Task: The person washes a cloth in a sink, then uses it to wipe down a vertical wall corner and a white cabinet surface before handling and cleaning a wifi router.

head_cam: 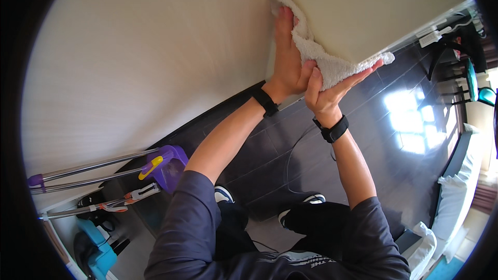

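Note:
A white terry cloth (323,60) lies spread under both my hands, against pale upright surfaces. My left hand (288,56) presses it flat with the fingers pointing up, between the broad pale wall (155,46) and a pale panel (365,11). My right hand (328,91) holds the lower part of the cloth, its fingers stretched along the panel's edge. The two thumbs nearly meet on the cloth. Both wrists wear black bands. The cloth hides the surface directly behind it.
A purple dustpan (171,167) with metal poles leans by the wall at left, near a mop-like tool (144,192). A thin cable (288,167) crosses the dark tiled floor (249,155) by my feet. A sofa (455,190) and chairs (470,79) stand at right.

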A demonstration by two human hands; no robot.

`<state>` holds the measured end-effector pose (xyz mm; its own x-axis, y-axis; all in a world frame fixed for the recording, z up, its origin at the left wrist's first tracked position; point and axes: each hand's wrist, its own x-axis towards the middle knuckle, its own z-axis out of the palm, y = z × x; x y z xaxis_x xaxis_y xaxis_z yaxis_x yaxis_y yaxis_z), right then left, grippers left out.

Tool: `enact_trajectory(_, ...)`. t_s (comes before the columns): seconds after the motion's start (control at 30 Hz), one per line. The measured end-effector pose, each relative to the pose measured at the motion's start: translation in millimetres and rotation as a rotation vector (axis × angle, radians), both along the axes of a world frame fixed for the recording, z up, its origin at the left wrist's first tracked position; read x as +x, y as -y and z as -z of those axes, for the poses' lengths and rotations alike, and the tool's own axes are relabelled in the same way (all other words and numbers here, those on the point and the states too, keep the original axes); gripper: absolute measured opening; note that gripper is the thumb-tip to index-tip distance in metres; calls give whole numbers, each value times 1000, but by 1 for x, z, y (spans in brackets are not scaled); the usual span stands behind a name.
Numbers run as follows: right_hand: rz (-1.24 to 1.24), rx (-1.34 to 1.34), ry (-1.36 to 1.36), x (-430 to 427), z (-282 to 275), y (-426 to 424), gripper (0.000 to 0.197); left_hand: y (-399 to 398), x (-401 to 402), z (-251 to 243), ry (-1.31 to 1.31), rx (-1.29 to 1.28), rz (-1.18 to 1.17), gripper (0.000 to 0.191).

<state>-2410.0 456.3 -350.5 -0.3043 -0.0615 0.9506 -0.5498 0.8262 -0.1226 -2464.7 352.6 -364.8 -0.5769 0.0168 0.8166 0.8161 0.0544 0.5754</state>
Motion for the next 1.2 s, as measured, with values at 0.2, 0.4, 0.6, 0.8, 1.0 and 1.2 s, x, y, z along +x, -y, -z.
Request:
enact_trajectory(0.2, 69, -73, 71, 12, 125, 8, 101, -7, 12, 116, 129, 38, -23, 90)
enact_trajectory(0.4, 104, -223, 368, 34, 242, 24, 109, 0, 33, 237, 439, -167, -45, 87)
enact_trajectory(0.6, 19, -216, 661, 52, 298, 24, 77, 10, 60, 299, 652, -328, -47, 93)
enact_trajectory(0.8, 29, -81, 856, 60, 308, 20, 57, 9, 68, 314, 791, -176, 84, 93)
enact_trajectory(1.0, 7, -80, 992, 75, 322, 17, 63, 10, 80, 329, 932, -126, 137, 87)
enact_trajectory(1.2, -206, -608, 1485, 96, 343, 26, 77, 13, 90, 384, 1041, -226, 191, 75)
